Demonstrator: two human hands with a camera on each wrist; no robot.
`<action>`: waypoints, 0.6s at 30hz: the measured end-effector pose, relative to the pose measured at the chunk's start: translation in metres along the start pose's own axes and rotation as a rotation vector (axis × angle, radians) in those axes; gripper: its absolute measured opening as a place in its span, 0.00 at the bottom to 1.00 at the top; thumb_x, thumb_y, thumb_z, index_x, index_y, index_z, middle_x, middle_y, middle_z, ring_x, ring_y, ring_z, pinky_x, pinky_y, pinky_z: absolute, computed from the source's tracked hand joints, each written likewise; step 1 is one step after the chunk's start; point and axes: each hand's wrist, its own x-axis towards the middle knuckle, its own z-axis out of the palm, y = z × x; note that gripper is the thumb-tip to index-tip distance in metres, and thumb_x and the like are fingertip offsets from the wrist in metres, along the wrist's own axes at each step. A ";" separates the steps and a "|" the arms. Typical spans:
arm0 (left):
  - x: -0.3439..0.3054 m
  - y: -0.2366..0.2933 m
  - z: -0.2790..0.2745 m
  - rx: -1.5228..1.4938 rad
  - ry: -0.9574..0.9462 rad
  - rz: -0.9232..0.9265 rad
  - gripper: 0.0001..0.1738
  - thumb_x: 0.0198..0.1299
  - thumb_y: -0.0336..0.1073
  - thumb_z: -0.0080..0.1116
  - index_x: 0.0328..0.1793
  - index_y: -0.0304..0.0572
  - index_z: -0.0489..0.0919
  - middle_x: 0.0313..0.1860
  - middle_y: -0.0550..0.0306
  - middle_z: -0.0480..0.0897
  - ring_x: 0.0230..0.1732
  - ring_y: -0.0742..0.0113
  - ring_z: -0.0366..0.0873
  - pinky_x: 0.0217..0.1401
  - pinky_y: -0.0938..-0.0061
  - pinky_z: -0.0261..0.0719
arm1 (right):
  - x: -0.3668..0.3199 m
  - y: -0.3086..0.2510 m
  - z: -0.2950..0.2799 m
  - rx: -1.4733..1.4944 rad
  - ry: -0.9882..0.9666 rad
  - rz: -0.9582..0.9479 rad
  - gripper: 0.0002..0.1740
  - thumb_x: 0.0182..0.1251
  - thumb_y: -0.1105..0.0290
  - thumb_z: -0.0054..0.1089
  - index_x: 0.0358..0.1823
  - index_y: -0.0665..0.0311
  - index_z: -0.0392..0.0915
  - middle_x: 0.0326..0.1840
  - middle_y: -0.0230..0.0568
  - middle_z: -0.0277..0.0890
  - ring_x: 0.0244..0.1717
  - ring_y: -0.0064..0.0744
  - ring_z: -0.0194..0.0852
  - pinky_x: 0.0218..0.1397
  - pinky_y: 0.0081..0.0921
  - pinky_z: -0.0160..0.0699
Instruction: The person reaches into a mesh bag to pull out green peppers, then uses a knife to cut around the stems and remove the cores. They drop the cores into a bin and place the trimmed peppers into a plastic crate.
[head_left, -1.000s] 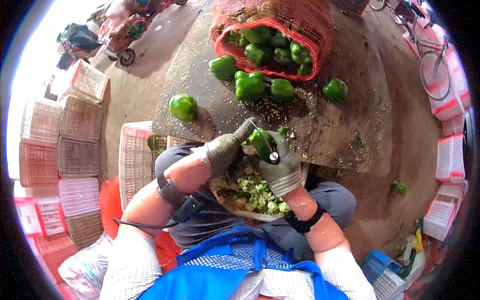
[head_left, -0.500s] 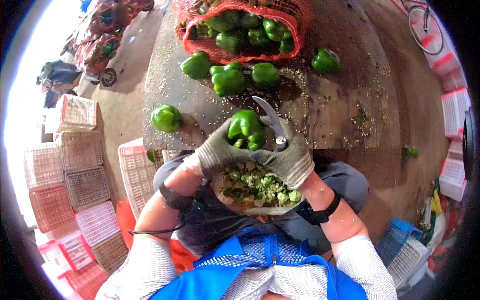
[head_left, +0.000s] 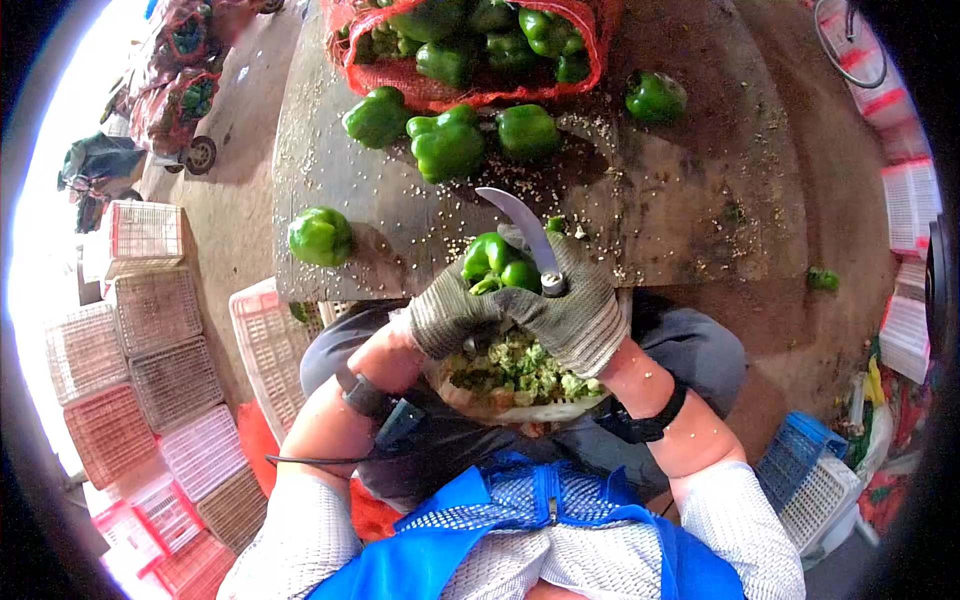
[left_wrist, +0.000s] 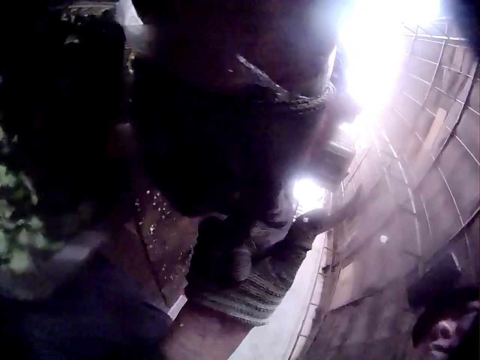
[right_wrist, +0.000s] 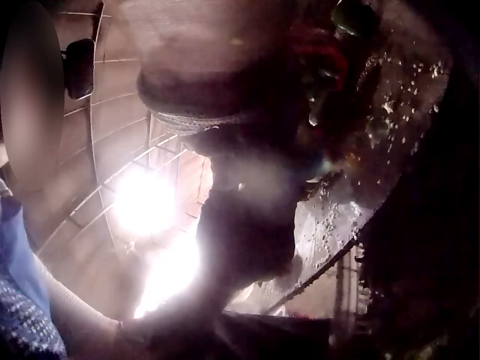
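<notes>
Green and glossy, a bell pepper [head_left: 487, 258] sits between the two gloved hands, close above a tub of green scraps [head_left: 520, 412]. The left hand [head_left: 450, 312] holds it from the near left side, its fingers partly hidden under the fruit. The right hand [head_left: 582, 312] grips a curved knife [head_left: 528, 222], and its thumb side lies right against the left hand and the pepper. Both wrist views are too dark to show the fingers clearly.

The bare blade rises from the right hand and hooks over to the left, its tip beyond the pepper. The likeliest harm, I judge, is a cut: if the right wrist rolled inward, the edge could swing towards the left fingers, and knitted gloves would probably resist it poorly. Smooth skin could also let the pepper twist or slip out of the left hand and drop among the scraps below.

Ahead of the hands, several loose peppers [head_left: 447, 143] lie on the worktop [head_left: 700, 225] before the mouth of a red net sack [head_left: 430, 92]. One rounded pepper [head_left: 320, 236], left of the hands and near the worktop's edge, might roll off if an elbow or sleeve knocked it. Scattered seeds ahead could make that surface slippery.
</notes>
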 end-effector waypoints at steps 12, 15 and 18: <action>0.000 -0.008 -0.004 0.489 -0.163 0.002 0.26 0.58 0.30 0.70 0.63 0.39 0.76 0.54 0.59 0.83 0.56 0.75 0.76 0.61 0.72 0.75 | 0.000 0.033 -0.012 -0.148 -0.124 0.089 0.38 0.49 0.57 0.80 0.58 0.62 0.71 0.47 0.40 0.79 0.47 0.31 0.78 0.53 0.30 0.79; -0.008 0.008 0.002 0.350 -0.301 -0.186 0.27 0.56 0.27 0.69 0.63 0.40 0.75 0.55 0.61 0.83 0.56 0.72 0.77 0.59 0.73 0.77 | -0.009 0.025 -0.013 -0.109 -0.245 0.173 0.35 0.50 0.57 0.79 0.57 0.64 0.73 0.45 0.40 0.80 0.46 0.31 0.79 0.52 0.30 0.79; -0.014 0.006 -0.006 0.420 -0.557 -0.053 0.28 0.55 0.20 0.65 0.64 0.40 0.75 0.56 0.60 0.82 0.58 0.71 0.78 0.58 0.73 0.79 | -0.013 0.012 -0.014 -0.093 -0.397 0.283 0.41 0.49 0.64 0.80 0.65 0.68 0.71 0.54 0.40 0.80 0.53 0.27 0.77 0.60 0.27 0.76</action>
